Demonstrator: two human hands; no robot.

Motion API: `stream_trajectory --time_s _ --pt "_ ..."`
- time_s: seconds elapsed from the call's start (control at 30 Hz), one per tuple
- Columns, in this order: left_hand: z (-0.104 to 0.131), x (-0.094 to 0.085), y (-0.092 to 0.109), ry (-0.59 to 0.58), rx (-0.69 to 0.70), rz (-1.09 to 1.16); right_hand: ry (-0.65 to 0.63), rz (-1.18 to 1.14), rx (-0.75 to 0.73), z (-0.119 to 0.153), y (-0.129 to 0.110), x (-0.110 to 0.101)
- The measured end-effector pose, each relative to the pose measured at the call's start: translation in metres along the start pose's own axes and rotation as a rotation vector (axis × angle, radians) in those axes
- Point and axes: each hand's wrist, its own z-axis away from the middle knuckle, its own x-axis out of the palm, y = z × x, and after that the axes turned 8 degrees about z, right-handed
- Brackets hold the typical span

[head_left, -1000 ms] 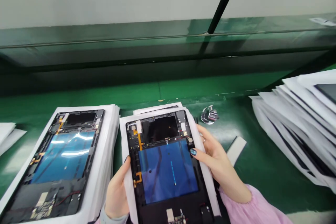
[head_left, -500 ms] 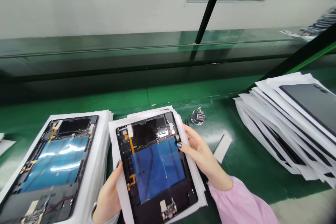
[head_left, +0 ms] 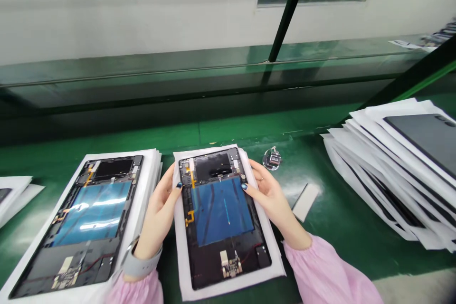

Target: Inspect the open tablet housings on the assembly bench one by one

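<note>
Between my hands lies an opened tablet (head_left: 224, 211) with its battery, orange flex cables and small circuit boards showing, on top of white sheets (head_left: 185, 285). My left hand (head_left: 160, 216) grips the left edge of tablet and sheets, thumb on the frame near the top left corner. On the opposite side my right hand (head_left: 270, 194) has its thumb on the upper right edge, fingers curled round the sheets. To the left, a second opened tablet (head_left: 92, 213) rests on a thick pile of white sheets (head_left: 147, 175).
A small metal counter-like device (head_left: 272, 158) sits just beyond my right hand, and a pale flat block (head_left: 306, 202) to its right. Farther right is a slanting stack of white sheets and dark panels (head_left: 388, 185), topped by a grey cover (head_left: 423, 142). More sheets (head_left: 17, 190) lie far left.
My left hand has slid up the tablet's left edge, and its wrist with a grey watch has come into view. The tablet has straightened slightly. My right hand keeps its hold.
</note>
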Motion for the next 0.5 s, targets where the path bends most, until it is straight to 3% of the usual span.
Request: stream_trajectory --time_s 0.2,0.5 --pt "-0.015 -0.002 -0.013 0.078 0.068 -0.148 0.052 0.19 -0.03 -0.01 0.008 -0.001" --pt "-0.014 -0.003 -0.028 0.049 0.198 -0.338 0.164 0.573 -0.197 -0.009 0.017 -0.001"
